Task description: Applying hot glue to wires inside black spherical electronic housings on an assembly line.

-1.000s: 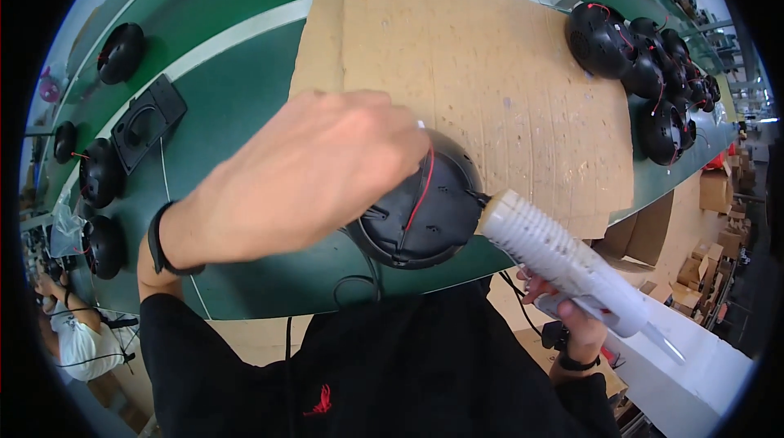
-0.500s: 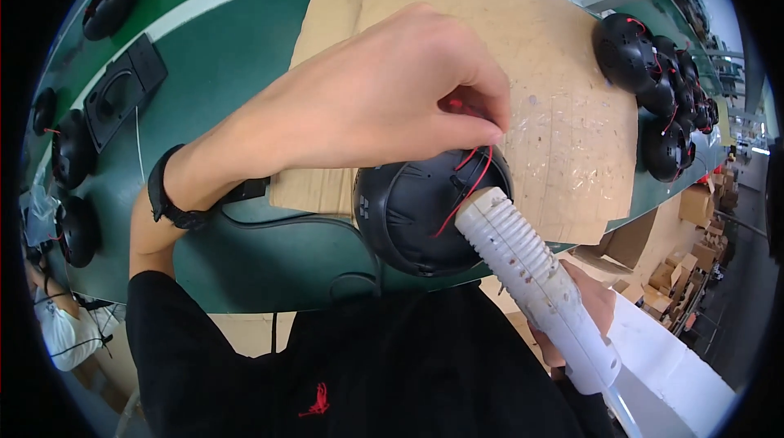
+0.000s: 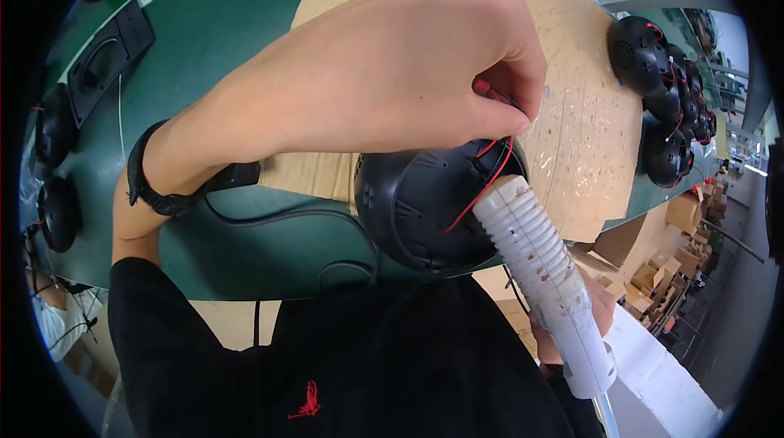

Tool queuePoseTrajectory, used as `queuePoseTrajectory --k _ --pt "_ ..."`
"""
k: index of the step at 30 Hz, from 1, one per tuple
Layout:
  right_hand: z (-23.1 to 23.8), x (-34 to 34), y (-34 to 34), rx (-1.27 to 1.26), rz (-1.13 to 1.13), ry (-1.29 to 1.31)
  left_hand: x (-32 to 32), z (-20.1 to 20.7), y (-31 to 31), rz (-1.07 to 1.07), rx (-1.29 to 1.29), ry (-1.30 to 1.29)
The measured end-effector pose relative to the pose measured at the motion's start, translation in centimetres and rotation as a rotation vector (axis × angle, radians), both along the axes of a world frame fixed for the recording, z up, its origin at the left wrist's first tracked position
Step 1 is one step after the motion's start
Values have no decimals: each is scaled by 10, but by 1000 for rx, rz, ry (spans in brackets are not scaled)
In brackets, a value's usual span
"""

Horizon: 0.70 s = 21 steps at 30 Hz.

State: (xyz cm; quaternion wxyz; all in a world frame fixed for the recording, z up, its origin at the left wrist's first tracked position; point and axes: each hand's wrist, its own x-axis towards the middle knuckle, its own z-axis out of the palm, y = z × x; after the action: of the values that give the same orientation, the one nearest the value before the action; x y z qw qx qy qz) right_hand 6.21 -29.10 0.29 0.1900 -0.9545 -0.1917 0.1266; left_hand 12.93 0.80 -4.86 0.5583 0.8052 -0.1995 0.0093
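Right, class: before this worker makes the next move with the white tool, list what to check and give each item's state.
1. Left hand pinches the red wires: ok.
2. White glue gun nozzle at the black dome housing: ok.
3. Right hand grips the gun: mostly hidden, cannot tell.
4. Housing over the cardboard sheet: ok.
5. Glue flowing: cannot tell.

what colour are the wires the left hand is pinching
Red and black wires, pinched by the left hand; head view.
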Motion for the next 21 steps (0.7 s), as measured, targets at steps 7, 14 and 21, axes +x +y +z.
queuePoseTrajectory --k 7,14,21 --pt "0 7 -1 1 164 -54 1 2 0 -17 -7 -9" --pt "3 4 -2 -4 134 -21 2 8 3 -73 8 -66" --pt "7 4 1 -119 147 -65 11 26 24 -283 -303 140"
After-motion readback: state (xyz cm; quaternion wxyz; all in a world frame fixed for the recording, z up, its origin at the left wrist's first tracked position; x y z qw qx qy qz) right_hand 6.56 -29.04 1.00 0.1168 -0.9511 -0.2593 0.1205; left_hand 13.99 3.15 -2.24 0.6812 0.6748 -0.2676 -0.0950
